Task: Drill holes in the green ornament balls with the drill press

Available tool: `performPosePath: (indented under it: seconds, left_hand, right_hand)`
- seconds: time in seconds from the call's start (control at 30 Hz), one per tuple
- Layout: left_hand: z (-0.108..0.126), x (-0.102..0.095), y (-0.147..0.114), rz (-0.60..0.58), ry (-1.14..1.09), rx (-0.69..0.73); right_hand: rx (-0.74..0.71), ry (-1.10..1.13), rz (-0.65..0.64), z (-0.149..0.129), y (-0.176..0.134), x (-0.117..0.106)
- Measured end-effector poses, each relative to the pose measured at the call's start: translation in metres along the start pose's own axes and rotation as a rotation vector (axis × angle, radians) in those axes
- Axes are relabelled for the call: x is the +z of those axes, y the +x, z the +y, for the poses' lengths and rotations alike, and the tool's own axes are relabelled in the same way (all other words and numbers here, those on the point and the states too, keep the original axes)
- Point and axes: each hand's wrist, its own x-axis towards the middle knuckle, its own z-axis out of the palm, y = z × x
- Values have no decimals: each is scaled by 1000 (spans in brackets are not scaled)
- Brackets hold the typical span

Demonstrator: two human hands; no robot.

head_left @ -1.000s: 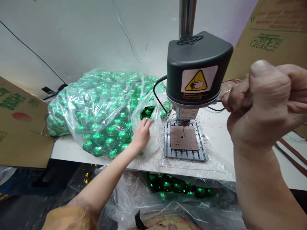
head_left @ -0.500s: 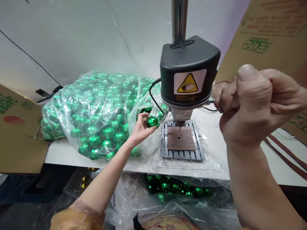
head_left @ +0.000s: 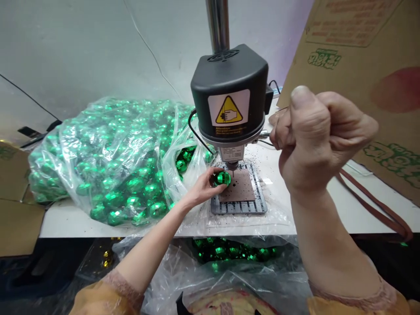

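A shiny green faceted ball ornament (head_left: 224, 178) is pinched between the thumb and fingers of my left hand (head_left: 205, 187). That hand is just left of the thin drill bit (head_left: 233, 173), above the brown board (head_left: 243, 192) with a dark hole in it. This board lies on the slotted metal base (head_left: 239, 208) of a small black drill press (head_left: 229, 92). My right hand (head_left: 311, 140) is closed in a fist around the drill press handle (head_left: 265, 134); only a short metal part of the handle shows beside the fingers.
A big clear plastic bag (head_left: 111, 162) full of green balls lies on the left of the white table (head_left: 75, 221). Dark shavings surround the base. Cardboard boxes (head_left: 357, 57) stand at both sides, and a brown strap (head_left: 374, 205) lies at right. Another bag of green balls (head_left: 229, 251) sits below the table edge.
My left hand has carried the green ball from the bag's opening rightward to beside the drill bit. My right hand stays closed at the handle. The whole view has shifted slightly.
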Motion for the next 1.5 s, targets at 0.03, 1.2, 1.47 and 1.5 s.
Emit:
performPosePath:
  seconds: [0.03, 1.2, 1.47, 1.5]
  left_hand:
    - [1, 1, 1, -9, 9, 4]
    - [-18, 64, 0, 230, -82, 62]
    - [-21, 66, -1, 238, -64, 77]
    - [-20, 66, -1, 238, -60, 79]
  right_hand:
    - [-2, 13, -6, -1, 0, 0]
    - [-43, -13, 43, -1, -25, -2]
    - [-120, -19, -21, 12, -34, -18]
    - [-132, -18, -10, 14, -35, -19]
